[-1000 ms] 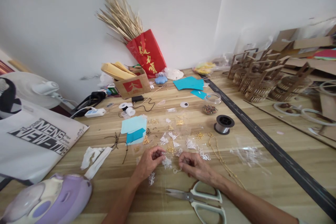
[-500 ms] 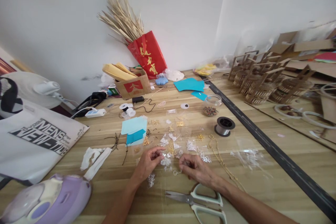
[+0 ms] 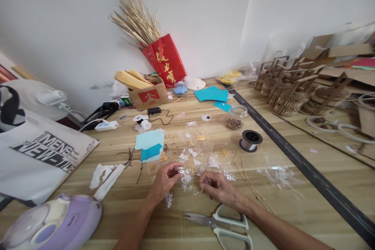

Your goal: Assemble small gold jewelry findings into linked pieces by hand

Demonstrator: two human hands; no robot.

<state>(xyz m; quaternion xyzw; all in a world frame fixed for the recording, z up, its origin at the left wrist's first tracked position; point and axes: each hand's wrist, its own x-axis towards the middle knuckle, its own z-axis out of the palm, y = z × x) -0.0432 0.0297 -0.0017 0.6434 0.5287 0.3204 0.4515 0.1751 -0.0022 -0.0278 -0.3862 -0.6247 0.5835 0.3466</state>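
My left hand (image 3: 166,181) has its thumb and fingers closed at the edge of a small clear plastic bag (image 3: 185,171), beside a pile of tiny silver pieces (image 3: 185,181). To the right, my right hand (image 3: 218,188) is closed, fingers curled in. A silver key ring (image 3: 195,192) with a short chain sticks out from its fingertips on the left. Whatever else lies inside the right fingers is hidden. Scissors (image 3: 211,222) with pale handles lie below the right hand. More silver pieces (image 3: 168,200) sit under the left wrist.
Small gold and silver findings (image 3: 213,161) spread beyond my hands. A gold chain (image 3: 249,181), a wire spool (image 3: 250,141) and a jar of beads (image 3: 234,123) stand right. Blue cards (image 3: 150,151) and a purple-white appliance (image 3: 67,222) are left. Small woven baskets (image 3: 288,99) stand far right.
My left fingers have shifted very slightly at the bag, whose shiny edge shows more now. My right hand and the key ring stay nearly in place.
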